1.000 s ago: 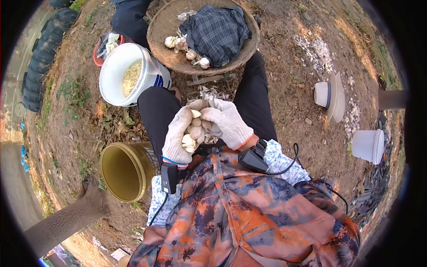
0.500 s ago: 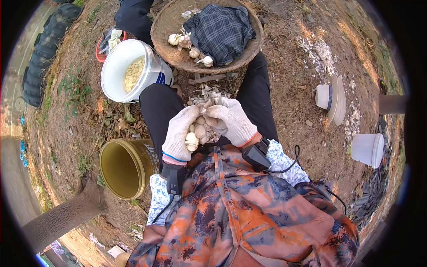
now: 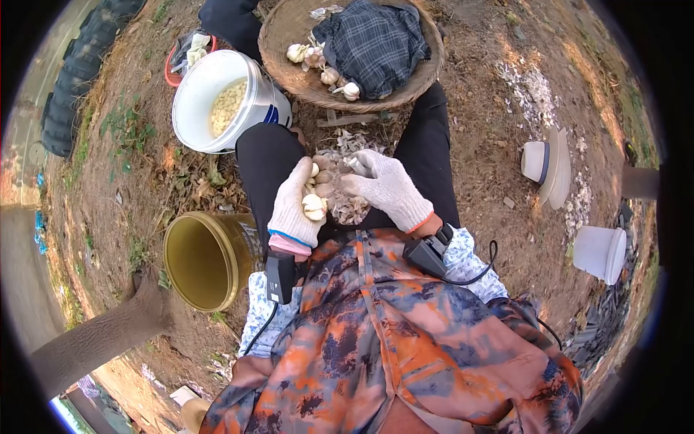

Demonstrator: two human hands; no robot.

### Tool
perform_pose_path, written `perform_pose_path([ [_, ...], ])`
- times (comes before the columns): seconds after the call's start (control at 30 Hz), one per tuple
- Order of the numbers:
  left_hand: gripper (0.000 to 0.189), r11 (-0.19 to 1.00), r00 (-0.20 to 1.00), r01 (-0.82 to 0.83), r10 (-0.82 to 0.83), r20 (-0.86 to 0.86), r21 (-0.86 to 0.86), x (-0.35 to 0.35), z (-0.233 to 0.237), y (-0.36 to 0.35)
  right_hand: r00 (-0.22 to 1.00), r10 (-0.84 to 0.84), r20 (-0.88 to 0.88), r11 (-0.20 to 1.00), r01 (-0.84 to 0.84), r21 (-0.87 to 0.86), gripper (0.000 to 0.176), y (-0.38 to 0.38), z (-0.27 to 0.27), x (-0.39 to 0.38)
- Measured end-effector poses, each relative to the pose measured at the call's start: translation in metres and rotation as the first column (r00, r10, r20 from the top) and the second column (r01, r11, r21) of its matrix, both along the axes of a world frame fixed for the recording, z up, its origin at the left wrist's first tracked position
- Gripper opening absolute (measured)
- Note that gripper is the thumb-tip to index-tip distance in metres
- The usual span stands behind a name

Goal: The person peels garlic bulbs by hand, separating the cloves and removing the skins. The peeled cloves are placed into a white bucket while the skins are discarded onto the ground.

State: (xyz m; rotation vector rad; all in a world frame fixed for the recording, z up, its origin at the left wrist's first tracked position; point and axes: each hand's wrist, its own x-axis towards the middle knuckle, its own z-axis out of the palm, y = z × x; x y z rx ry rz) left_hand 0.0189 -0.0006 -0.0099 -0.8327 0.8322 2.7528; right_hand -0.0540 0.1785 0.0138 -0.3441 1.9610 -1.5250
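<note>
Both hands wear white knit gloves and meet above my lap. My left hand [image 3: 293, 210] is curled around garlic [image 3: 315, 207], with a pale bulb showing near the palm. My right hand [image 3: 383, 186] is closed at the fingertips beside the garlic, and a small whitish piece shows between thumb and fingers. Papery skins [image 3: 350, 208] lie below and between the hands. Ahead, a round woven basket [image 3: 282, 71] holds garlic bulbs [image 3: 329, 75] and a dark plaid cloth [image 3: 376, 47].
A white bucket [image 3: 270, 98] with peeled cloves [image 3: 228, 107] stands front left, near a red container [image 3: 171, 72]. A yellowish bucket [image 3: 230, 260] lies at left by a trunk [image 3: 108, 336]. At right are hats [image 3: 555, 170] and a white tub [image 3: 596, 253]. Another person's dark-clothed leg [image 3: 231, 25] shows top left.
My hands have moved slightly apart. The right fingers have shifted from the skins at the top to hold a small whitish piece. The view has shifted, so the basket appears higher and further right.
</note>
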Motion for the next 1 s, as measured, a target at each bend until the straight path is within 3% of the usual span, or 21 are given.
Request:
perform_pose_path([
  [0.07,0.035,0.987,0.996,-0.079,0.083,0.028,-0.141,-0.005,-0.001,0.011,0.963,0.129,-0.239,0.974,-0.168,-0.151,0.041,-0.012,-0.008,0.013],
  [0.13,0.035,0.986,0.991,-0.109,0.117,0.06,-0.125,-0.007,-0.002,0.012,0.959,0.158,-0.236,0.967,-0.199,-0.161,0.037,-0.014,-0.004,0.015],
  [0.2,0.035,0.982,0.985,-0.172,0.172,0.003,0.081,-0.009,-0.003,0.005,0.964,0.139,-0.225,0.976,-0.172,-0.135,0.034,-0.014,-0.011,0.013],
  [0.27,0.033,0.966,0.962,-0.259,0.26,0.082,-0.025,-0.012,0.006,0.018,0.971,0.122,-0.208,0.984,-0.146,-0.106,0.032,-0.013,-0.015,0.013],
  [0.33,0.034,0.97,0.971,-0.237,0.236,0.027,0.044,-0.009,0.001,0.013,0.991,0.125,-0.042,0.986,-0.129,-0.109,0.029,-0.013,-0.008,0.014],
  [0.5,0.034,0.972,0.972,-0.233,0.232,0.029,0.021,-0.008,0.006,0.012,0.992,0.091,-0.085,0.975,-0.106,-0.193,0.027,-0.015,-0.018,0.016],
  [0.6,0.035,0.971,0.971,-0.236,0.237,0.038,-0.027,-0.004,0.017,0.014,0.997,0.068,-0.023,0.975,-0.071,-0.209,0.03,-0.016,-0.017,0.019],
  [0.67,0.036,0.969,0.97,-0.236,0.24,0.048,-0.072,-0.002,0.015,0.014,0.921,0.069,0.383,0.957,0.047,-0.286,0.035,-0.015,-0.004,0.017],
  [0.7,0.036,0.959,0.973,-0.23,0.231,-0.013,-0.168,-0.001,0.01,0.013,0.922,0.069,0.382,0.957,0.047,-0.286,0.035,-0.017,-0.008,0.017],
  [0.77,0.036,0.938,0.974,-0.227,0.215,-0.074,-0.261,0.0,0.001,0.014,0.997,0.051,-0.049,0.956,-0.063,-0.286,0.039,-0.023,-0.02,0.017],
  [0.8,0.035,0.921,0.969,-0.248,0.243,-0.053,-0.3,-0.002,0.008,0.018,0.998,0.05,-0.05,0.957,-0.062,-0.284,0.039,-0.022,-0.014,0.016],
  [0.87,0.035,0.905,0.963,-0.262,0.267,-0.034,-0.334,-0.003,0.012,0.022,0.979,0.149,-0.139,0.987,-0.155,-0.036,0.039,-0.017,0.001,0.011],
  [1.0,0.032,0.93,0.956,-0.277,0.291,0.024,-0.241,-0.006,0.001,0.018,0.953,0.203,-0.226,0.975,-0.219,-0.045,0.039,-0.01,-0.01,0.006],
])
